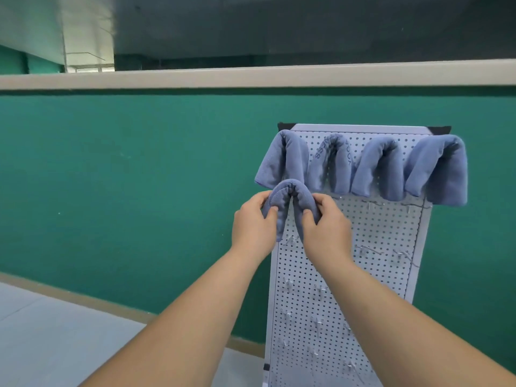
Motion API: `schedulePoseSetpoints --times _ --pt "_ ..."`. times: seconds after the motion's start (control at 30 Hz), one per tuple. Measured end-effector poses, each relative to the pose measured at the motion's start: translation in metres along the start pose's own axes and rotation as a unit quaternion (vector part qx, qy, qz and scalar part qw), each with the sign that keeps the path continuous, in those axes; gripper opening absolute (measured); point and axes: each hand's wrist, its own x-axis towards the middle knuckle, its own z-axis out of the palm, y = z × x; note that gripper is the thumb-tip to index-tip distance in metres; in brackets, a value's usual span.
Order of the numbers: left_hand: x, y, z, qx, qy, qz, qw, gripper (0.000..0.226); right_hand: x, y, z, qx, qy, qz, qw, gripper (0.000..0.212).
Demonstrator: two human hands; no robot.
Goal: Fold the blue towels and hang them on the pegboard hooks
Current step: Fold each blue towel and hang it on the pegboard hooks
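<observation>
A white pegboard (371,275) leans against the green wall, with small metal hooks (317,322) in rows. Several folded blue towels (371,169) hang side by side over the top row of hooks. A further folded blue towel (290,191) is draped in an arch at the left end of the second row, just below the hanging ones. My left hand (252,223) grips its left half and my right hand (325,227) pinches its right half. The hook under this towel is hidden by the cloth.
The green wall (125,177) runs behind the pegboard, topped by a pale ledge (251,76). A light grey surface (55,331) lies at the lower left. Bare hooks (402,255) stand on the pegboard's right side and lower rows.
</observation>
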Motion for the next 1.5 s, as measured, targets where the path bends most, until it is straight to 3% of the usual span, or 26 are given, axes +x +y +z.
schedulePoseSetpoints --times 0.43,0.53,0.63,0.9,1.1,1.2,1.3,1.4,1.5 --pt "0.057 -0.043 0.038 0.107 -0.037 -0.029 0.993 0.019 0.049 0.042 0.047 -0.095 -0.024 0.022 0.995 0.024" --pt "0.061 -0.053 0.044 0.141 -0.05 -0.035 0.988 0.007 0.054 0.051 0.053 -0.116 -0.035 0.022 0.992 0.016" --pt "0.051 -0.07 0.049 0.176 -0.083 -0.036 0.98 0.013 0.042 0.063 0.055 -0.163 -0.062 -0.021 0.984 0.01" --pt "0.004 -0.093 0.044 0.141 -0.102 -0.053 0.983 0.022 -0.008 0.079 0.045 -0.197 -0.119 -0.031 0.973 0.065" --pt "-0.073 -0.126 0.039 0.116 -0.104 -0.117 0.981 0.052 -0.077 0.106 0.016 -0.21 -0.177 -0.062 0.96 0.068" --pt "-0.126 -0.147 0.041 0.121 -0.163 -0.144 0.968 0.05 -0.121 0.133 -0.002 -0.229 -0.224 -0.06 0.945 0.065" --pt "-0.18 -0.174 0.045 0.145 -0.278 -0.178 0.933 0.051 -0.168 0.171 -0.019 -0.261 -0.293 -0.043 0.919 0.063" --pt "-0.228 -0.195 0.048 0.18 -0.394 -0.182 0.883 0.048 -0.214 0.211 -0.038 -0.3 -0.389 0.003 0.871 0.065" --pt "-0.27 -0.21 0.053 0.186 -0.454 -0.197 0.849 0.046 -0.252 0.251 -0.064 -0.328 -0.468 0.071 0.817 0.067"
